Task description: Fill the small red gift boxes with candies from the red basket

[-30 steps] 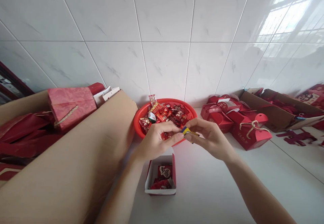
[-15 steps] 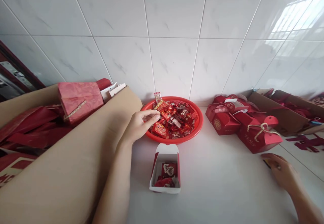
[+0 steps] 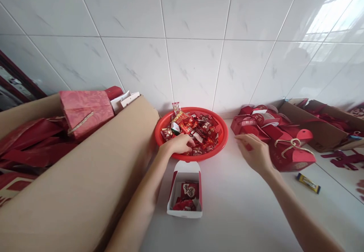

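Note:
My left hand (image 3: 182,144) reaches into a red plastic basket (image 3: 225,140) of wrapped candies (image 3: 203,125). Its fingers are curled down among the candies, and whatever lies between the fingertips is hidden. My right hand (image 3: 254,151) is over the table in front of the red gift boxes, with its fingers loosely bent, apart and holding nothing. Close in front of the basket sits an open red-and-white box (image 3: 184,178), its white flap raised. Inside are a few red candy packets (image 3: 189,191). A yellow-and-dark-blue wrapped bar (image 3: 308,183) lies on the table to the right.
Closed red gift boxes (image 3: 292,153), one tied with cord, stand right of the basket. Behind them is a cardboard box (image 3: 318,128) with red items. A large carton (image 3: 93,168) of folded red packaging fills the left side. White tiled wall (image 3: 196,62) rises behind.
My left hand has moved right and deeper over the candies. My right hand has left the yellow bar on the table and moved up and left, beside the gift boxes.

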